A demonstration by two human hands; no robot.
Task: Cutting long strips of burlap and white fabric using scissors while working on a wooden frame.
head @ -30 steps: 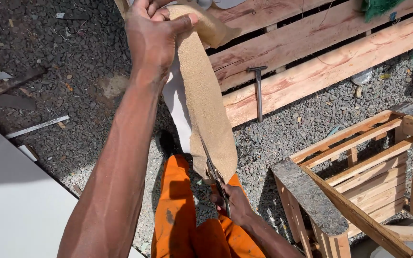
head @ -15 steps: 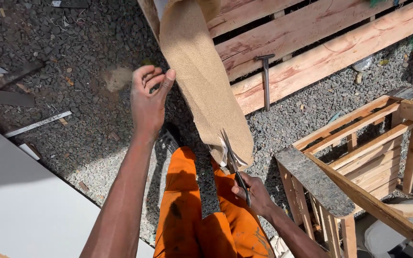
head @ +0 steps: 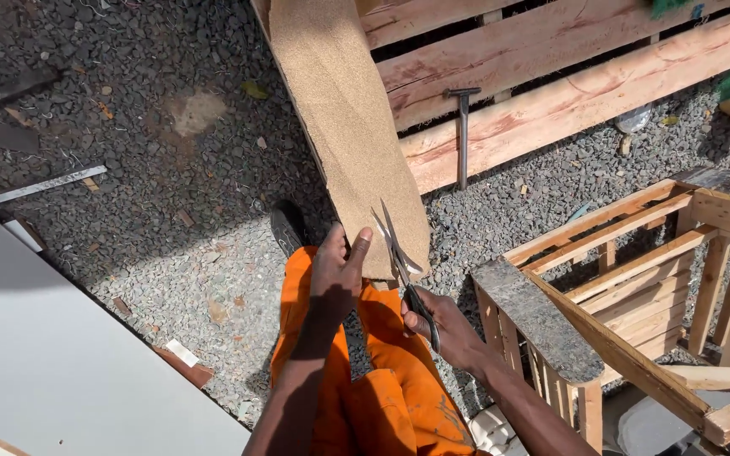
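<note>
A: Where was the strip, and how were my hands set?

B: The long tan abrasive strip [head: 344, 127] ran from the wooden pallet [head: 551, 59] down to my orange-trousered knees. My left hand [head: 337, 274] pinched its lower edge; my right hand [head: 441, 325] was closed on the scissors [head: 399, 253], with the 2 blades spread at that edge.

A: How did it seem to handle?

B: Light, gritty and flexible, I judged, so best gripped close beside the cut. Grey gravel [head: 171, 194] lay beneath; a hammer [head: 463, 135] rested on the pallet.

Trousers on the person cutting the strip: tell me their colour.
Bright orange trousers, with a few dark smudges near the knee; the head view shows them plainly.
</note>
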